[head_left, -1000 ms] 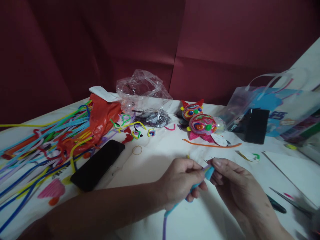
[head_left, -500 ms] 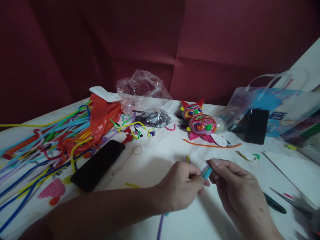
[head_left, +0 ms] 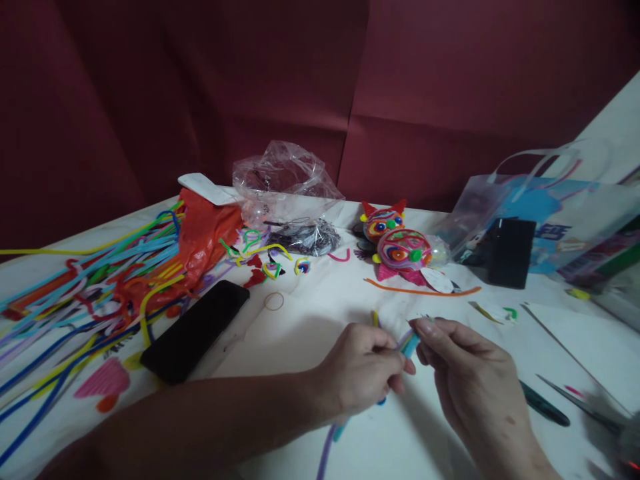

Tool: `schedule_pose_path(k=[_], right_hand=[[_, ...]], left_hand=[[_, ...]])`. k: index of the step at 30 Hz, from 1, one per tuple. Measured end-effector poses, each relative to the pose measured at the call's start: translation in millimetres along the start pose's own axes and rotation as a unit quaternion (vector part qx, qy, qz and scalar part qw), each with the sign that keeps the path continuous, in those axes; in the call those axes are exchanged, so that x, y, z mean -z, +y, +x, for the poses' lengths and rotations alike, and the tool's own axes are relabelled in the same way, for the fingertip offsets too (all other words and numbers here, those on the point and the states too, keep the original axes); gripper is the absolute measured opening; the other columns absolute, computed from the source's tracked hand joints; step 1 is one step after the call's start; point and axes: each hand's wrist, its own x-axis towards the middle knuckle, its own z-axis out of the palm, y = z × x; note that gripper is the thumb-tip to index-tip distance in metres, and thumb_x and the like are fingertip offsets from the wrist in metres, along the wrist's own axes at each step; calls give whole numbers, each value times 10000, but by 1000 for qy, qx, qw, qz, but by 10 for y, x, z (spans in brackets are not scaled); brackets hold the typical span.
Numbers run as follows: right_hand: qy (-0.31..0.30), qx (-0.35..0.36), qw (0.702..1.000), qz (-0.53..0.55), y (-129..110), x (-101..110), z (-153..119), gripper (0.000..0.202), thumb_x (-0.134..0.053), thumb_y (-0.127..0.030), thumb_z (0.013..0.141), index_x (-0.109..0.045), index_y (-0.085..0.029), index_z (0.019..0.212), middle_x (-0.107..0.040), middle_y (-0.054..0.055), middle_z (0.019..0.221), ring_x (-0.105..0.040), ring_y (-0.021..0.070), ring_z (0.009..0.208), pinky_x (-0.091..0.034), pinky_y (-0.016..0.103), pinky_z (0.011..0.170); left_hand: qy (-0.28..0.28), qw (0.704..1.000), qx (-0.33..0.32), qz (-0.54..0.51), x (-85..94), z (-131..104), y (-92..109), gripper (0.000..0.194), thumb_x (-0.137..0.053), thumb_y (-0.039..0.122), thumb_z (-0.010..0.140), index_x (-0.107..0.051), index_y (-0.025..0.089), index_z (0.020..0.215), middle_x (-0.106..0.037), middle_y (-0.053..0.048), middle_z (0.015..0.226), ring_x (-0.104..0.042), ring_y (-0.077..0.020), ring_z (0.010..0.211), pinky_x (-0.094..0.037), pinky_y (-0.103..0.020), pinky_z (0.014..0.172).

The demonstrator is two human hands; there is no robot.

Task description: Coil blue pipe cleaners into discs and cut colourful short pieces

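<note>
Between my hands is a small bundle of pipe cleaners [head_left: 410,345], light blue and purple side by side. My left hand [head_left: 363,367] is closed round it, and a purple and a light blue end [head_left: 327,447] hang out below the wrist. Thumb and forefinger of my right hand [head_left: 465,367] pinch the bundle's upper end, where thin tips stick out. A yellow end [head_left: 375,318] shows just behind the left knuckles. The part inside the left fist is hidden.
Many loose pipe cleaners [head_left: 125,253] and a black phone [head_left: 197,330] lie at left. Two decorated lion-head figures [head_left: 405,250] stand behind my hands, near an orange pipe cleaner [head_left: 423,287]. Scissors [head_left: 580,403] and a dark-handled tool [head_left: 545,403] lie at right, before a clear bag [head_left: 540,193].
Both hands keep their hold on the bundle. The right fingers have shifted slightly left, and more of the purple and light blue ends shows below the left wrist.
</note>
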Motion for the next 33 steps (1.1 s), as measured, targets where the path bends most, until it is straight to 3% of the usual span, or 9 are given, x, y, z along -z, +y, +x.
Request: schedule_pose_path(k=[7, 14, 20, 24, 29, 33], right_hand=[[-9, 7, 1000, -19, 31, 23, 31, 211, -801, -334, 546, -682, -169, 602, -513, -16, 489, -370, 96, 495, -282, 224, 458], [-29, -2, 999, -34, 39, 53, 51, 229, -784, -360, 575, -692, -161, 637, -506, -16, 462, -390, 102, 491, -316, 219, 471], [-95, -52, 993, -41, -3, 58, 122, 285, -772, -372, 568, -635, -129, 512, -543, 34, 476, -422, 109, 439, -340, 230, 428], [-106, -66, 991, -44, -24, 79, 170, 300, -752, -404, 553, -608, -142, 522, -484, 3, 445, -403, 109, 405, -356, 244, 411], [-71, -47, 985, -151, 102, 187, 297, 365, -736, -419, 575, -542, -141, 438, -436, -13, 391, -344, 86, 388, -260, 207, 371], [-82, -51, 968, -233, 269, 261, 396, 349, -708, -413, 589, -564, -127, 451, -398, -35, 367, -273, 68, 363, -175, 207, 364]], left_hand=[[5, 999, 25, -46, -9, 8, 32, 75, -441, 161, 733, -444, 168, 658, -446, 66, 381, -252, -19, 263, -147, -154, 316], [29, 998, 17, -59, -8, 10, 49, 120, -475, 118, 685, -432, 158, 581, -470, 56, 395, -252, -8, 262, -138, -152, 303], [69, 995, -17, -75, 22, 30, 60, 108, -492, 160, 692, -434, 161, 600, -472, 56, 410, -245, -9, 272, -137, -159, 311], [95, 991, -40, -85, 62, 76, 45, 113, -493, 163, 688, -432, 156, 594, -495, 48, 446, -268, -3, 300, -162, -151, 333], [104, 989, -43, -96, 81, 99, 32, 109, -509, 190, 683, -429, 164, 615, -500, 48, 460, -258, -11, 306, -145, -163, 324], [100, 989, -44, -95, 76, 93, 27, 106, -499, 194, 689, -425, 166, 619, -502, 46, 462, -262, -13, 306, -155, -166, 326]])
